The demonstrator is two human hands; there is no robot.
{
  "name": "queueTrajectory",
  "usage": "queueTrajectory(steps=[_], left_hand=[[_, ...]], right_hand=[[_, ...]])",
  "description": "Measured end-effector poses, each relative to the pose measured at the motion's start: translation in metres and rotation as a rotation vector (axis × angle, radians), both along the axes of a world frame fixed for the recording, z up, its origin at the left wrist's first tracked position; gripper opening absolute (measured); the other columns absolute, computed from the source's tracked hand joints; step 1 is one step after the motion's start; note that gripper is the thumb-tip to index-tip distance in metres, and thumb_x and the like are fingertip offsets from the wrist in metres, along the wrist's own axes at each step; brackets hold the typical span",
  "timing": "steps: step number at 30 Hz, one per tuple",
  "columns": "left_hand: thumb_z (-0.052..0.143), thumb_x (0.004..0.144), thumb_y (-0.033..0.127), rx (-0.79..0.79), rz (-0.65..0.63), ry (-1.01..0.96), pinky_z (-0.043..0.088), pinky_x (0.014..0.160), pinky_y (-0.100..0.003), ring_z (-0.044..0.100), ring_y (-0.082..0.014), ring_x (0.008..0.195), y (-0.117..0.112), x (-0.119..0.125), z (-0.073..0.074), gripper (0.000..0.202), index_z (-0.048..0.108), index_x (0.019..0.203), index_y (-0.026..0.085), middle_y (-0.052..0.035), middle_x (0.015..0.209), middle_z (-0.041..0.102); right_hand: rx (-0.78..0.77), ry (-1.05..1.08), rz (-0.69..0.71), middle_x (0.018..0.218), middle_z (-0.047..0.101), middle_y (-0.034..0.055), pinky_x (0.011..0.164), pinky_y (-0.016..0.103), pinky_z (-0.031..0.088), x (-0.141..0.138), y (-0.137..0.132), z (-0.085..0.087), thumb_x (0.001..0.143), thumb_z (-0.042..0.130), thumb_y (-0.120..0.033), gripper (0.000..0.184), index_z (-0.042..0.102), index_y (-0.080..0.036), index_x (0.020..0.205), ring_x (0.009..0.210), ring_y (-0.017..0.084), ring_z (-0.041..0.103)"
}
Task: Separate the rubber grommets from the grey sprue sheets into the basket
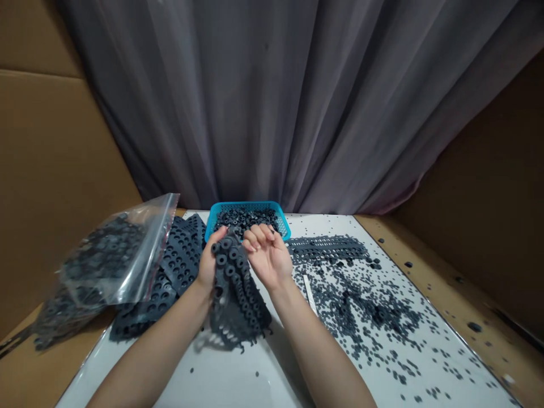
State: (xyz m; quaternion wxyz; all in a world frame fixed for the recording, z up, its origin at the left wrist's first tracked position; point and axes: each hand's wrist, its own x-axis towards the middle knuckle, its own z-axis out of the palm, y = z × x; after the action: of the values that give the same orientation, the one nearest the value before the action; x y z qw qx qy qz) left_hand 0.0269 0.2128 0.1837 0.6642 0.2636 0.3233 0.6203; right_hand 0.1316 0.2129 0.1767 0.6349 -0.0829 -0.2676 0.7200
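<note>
My left hand (207, 262) is closed on a dark grey moulded rubber sheet (238, 294), thumb near its top edge. The sheet hangs bent over the table, with rows of round, holed grommet-like knobs on its upper part and open holes lower down. My right hand (271, 258) is beside the sheet's upper right edge, palm turned up and fingers curled in. A small dark bit shows at its fingertips, too small to name. Just behind both hands stands a blue plastic basket (287, 231) holding many loose dark rubber pieces (244, 218).
At left, a clear zip bag (106, 260) full of dark rubber parts leans near stacked knobbed sheets (181, 249). Perforated sheets (329, 248) lie at right. Small dark discs (361, 306) litter the white table (212, 385) around a white strip (309, 292). Cardboard walls and a grey curtain enclose it.
</note>
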Motion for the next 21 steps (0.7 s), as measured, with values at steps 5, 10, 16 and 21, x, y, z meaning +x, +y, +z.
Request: queueTrajectory(steps=[5, 10, 16, 21], left_hand=[[0.069, 0.06, 0.037, 0.198, 0.096, 0.19, 0.032, 0.042, -0.018, 0.038, -0.0067, 0.042, -0.002, -0.009, 0.009, 0.028, 0.054, 0.048, 0.016, 0.0047, 0.045, 0.045], [0.064, 0.07, 0.041, 0.33, 0.033, 0.383, 0.033, 0.048, -0.019, 0.04, -0.0088, 0.05, -0.012, -0.018, 0.014, 0.032, 0.056, 0.053, 0.015, 0.003, 0.05, 0.046], [0.055, 0.08, 0.038, 0.493, -0.009, 0.589, 0.034, 0.051, -0.021, 0.04, -0.011, 0.054, -0.021, -0.019, 0.019, 0.034, 0.055, 0.054, 0.015, 0.0008, 0.054, 0.047], [0.06, 0.076, 0.037, 0.416, 0.029, 0.514, 0.034, 0.05, -0.019, 0.038, -0.0087, 0.052, -0.021, -0.015, 0.018, 0.033, 0.051, 0.053, 0.015, 0.0028, 0.054, 0.045]], right_hand=[[0.343, -0.295, -0.121, 0.055, 0.031, -0.0031, 0.053, 0.027, 0.028, 0.017, -0.007, 0.019, 0.085, 0.045, -0.034, 0.034, 0.039, -0.02, 0.055, 0.054, 0.013, 0.031], [0.648, -1.114, -0.49, 0.069, 0.048, 0.0004, 0.066, 0.029, 0.032, 0.029, -0.028, 0.034, 0.088, 0.046, -0.024, 0.018, 0.052, -0.018, 0.072, 0.068, 0.014, 0.044], [0.736, -1.336, -0.422, 0.072, 0.045, -0.0008, 0.065, 0.026, 0.033, 0.021, -0.037, 0.039, 0.089, 0.046, -0.028, 0.018, 0.042, -0.019, 0.074, 0.069, 0.013, 0.043], [0.653, -1.274, -0.367, 0.067, 0.04, -0.003, 0.06, 0.025, 0.029, 0.01, -0.031, 0.028, 0.092, 0.04, -0.028, 0.023, 0.038, -0.019, 0.071, 0.062, 0.011, 0.037]])
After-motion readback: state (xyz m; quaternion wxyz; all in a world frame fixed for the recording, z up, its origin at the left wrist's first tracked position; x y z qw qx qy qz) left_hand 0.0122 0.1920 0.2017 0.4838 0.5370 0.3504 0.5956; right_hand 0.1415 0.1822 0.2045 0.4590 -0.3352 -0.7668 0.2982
